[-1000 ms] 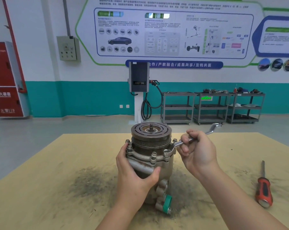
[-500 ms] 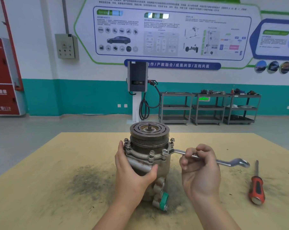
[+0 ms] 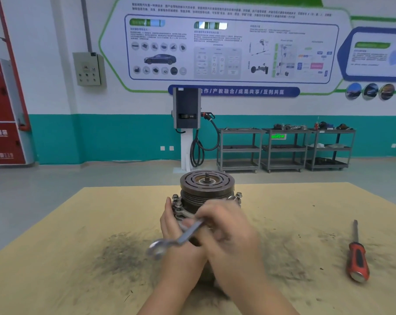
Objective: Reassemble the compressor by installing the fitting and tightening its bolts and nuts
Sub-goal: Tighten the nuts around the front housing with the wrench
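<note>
I have the grey cast-metal compressor with its grooved pulley [image 3: 206,189] standing upright mid-counter, the tan, grime-smudged counter [image 3: 78,258]. It looks heavy, rigid and probably oily, so I hold it low on the body: my left hand [image 3: 172,226] wraps its side. My right hand [image 3: 226,228], blurred, pinches the flat steel wrench [image 3: 181,238] by its shank.

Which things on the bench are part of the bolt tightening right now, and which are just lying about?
In the job:
- compressor, upright on the table
- wrench, in the right hand's grip, blurred
- flange bolts
- left hand, steadying the compressor body

Lying about:
- red-handled screwdriver, flat on the table, far right
- carts and charger by the wall
</note>
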`<action>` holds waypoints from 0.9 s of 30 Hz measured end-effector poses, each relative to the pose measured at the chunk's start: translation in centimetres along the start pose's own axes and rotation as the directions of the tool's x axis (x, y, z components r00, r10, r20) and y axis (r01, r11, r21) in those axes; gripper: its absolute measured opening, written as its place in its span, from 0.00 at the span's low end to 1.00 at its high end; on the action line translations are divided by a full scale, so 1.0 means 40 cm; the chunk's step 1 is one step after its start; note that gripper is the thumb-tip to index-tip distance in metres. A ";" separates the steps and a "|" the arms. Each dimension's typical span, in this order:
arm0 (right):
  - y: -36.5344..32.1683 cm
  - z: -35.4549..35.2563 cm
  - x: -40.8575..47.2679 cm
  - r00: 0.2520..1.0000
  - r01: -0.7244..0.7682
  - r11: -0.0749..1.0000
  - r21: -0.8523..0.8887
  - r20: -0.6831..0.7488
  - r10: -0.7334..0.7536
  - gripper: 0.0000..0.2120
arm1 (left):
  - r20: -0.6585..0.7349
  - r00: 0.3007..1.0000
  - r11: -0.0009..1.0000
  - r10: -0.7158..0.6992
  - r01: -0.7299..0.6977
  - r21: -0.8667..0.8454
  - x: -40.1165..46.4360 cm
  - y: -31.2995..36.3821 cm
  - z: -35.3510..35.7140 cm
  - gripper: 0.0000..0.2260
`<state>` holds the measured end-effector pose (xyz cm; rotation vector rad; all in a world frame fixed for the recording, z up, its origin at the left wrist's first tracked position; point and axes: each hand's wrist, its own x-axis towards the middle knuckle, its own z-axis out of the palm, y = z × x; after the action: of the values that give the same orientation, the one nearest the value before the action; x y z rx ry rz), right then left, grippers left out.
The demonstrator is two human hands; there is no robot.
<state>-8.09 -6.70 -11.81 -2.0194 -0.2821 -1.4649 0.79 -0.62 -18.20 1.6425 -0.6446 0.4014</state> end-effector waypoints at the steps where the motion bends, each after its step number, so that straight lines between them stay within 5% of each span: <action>1: -0.001 -0.018 0.014 0.999 -0.013 0.998 0.055 -0.037 0.015 0.03 | -0.014 1.000 0.998 -0.015 0.015 -0.058 0.004 0.009 -0.004 0.46; 4: 0.011 -0.068 0.061 0.957 -0.122 0.921 0.371 -0.202 0.208 0.07 | 0.002 1.000 0.997 0.010 -0.010 -0.081 0.004 0.000 0.008 0.49; 8: 0.085 -0.118 0.084 0.740 -0.237 0.507 0.828 -0.184 0.646 0.10 | 0.003 1.000 0.996 -0.026 0.026 -0.085 0.001 0.009 0.003 0.47; 11: 0.128 -0.130 0.069 0.658 -0.282 0.309 0.908 -0.052 0.751 0.11 | -0.010 1.000 0.997 -0.007 0.006 -0.077 0.002 0.004 0.008 0.48; 19: 0.157 -0.115 0.065 0.597 -0.425 0.101 0.899 0.195 0.778 0.09 | 0.008 1.000 0.997 -0.013 0.014 -0.071 0.012 -0.001 0.004 0.47; 22: 0.147 -0.099 0.051 0.582 -0.373 0.143 0.917 0.112 0.805 0.10 | 0.008 1.000 0.997 -0.018 0.018 -0.069 0.011 0.000 0.003 0.47; 27: 0.095 -0.060 -0.010 0.721 -0.153 0.625 0.765 -0.346 0.600 0.11 | 0.001 1.000 0.997 -0.010 0.010 -0.074 0.010 -0.003 0.003 0.46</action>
<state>-8.19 -11.02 -13.08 -0.8711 -0.0766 -1.3185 1.18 -0.81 -18.08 1.5745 -0.6440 0.3655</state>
